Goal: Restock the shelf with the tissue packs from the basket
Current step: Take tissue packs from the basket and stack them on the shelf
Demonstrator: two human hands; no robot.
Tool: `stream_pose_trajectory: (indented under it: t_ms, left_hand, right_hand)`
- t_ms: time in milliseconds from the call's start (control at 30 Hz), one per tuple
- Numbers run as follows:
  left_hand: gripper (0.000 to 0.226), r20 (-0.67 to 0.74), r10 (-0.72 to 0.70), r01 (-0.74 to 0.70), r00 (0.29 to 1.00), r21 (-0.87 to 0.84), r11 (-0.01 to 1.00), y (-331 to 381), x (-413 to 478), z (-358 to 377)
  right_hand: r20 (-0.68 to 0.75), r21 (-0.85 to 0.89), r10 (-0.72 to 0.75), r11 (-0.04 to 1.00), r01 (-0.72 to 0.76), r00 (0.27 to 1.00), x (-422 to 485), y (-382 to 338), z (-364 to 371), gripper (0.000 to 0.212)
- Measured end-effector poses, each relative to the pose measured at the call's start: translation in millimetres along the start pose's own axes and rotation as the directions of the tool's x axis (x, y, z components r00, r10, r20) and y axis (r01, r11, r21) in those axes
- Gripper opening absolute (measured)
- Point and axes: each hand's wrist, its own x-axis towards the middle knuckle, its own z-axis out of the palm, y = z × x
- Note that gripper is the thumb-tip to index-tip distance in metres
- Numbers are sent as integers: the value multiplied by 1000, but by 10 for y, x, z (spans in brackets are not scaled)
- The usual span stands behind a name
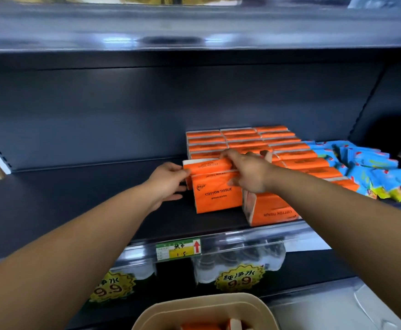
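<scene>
Here, two hands, left hand (pixel 168 179) and right hand (pixel 247 172) both gripping one orange tissue pack (pixel 206 166), three orange rows behind.

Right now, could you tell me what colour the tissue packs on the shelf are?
Orange tissue packs, head view.

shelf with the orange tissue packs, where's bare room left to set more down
Bare shelf runs left of the orange tissue packs to the left upright, beyond the left hand. A strip lies in front of the front pack. The right is crowded: blue packets butt against the orange rows.
</scene>
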Motion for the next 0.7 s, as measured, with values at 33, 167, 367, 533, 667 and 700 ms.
stream_pose_trajectory:
  t_ms: [33,167,367,533,667,700]
  left_hand:
    - [37,5,0,0,1000,18,1000,-20,11,17]
    - [38,37,-21,21,999,4,1000,-78,73,67]
    - [19,75,-25,35,997,-148,988,-62,124,193]
    - [36,107,-11,38,994,-259,965,-90,122,186]
    - [46,144,20,11,989,-212,977,-118,106,183]
    - [48,164,21,13,986,-203,979,-131,110,180]
  right_hand:
    - [5,-26,1,1000,-1,1000,6,15,-7,64]
    - [-45,-147,-24,989,17,999,24,11,7,64]
    - [-74,-262,-119,960,96,990,7,-33,29,45]
    - [-79,-291,-143,950,114,987,27,-30,12,28]
    - [-107,-214,-127,971,102,986,54,-26,41,23]
    - [-110,-211,-123,973,98,986,59,-24,54,23]
